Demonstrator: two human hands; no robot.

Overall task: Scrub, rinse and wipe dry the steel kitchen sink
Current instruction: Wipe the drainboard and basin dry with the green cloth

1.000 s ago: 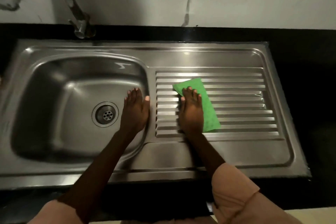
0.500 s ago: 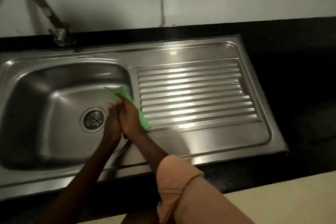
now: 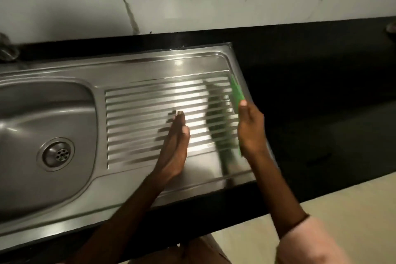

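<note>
Holding green cloth upright, right hand

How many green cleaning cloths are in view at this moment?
1. The thin green cleaning cloth stands edge-on at the right end of the ribbed steel drainboard, held by the right hand. The left hand holds none. None other shows.

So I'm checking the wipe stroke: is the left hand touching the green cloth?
Apart. The head view shows the left hand mid-drainboard, ribbed steel between it and the green cloth held by the right hand.
</note>
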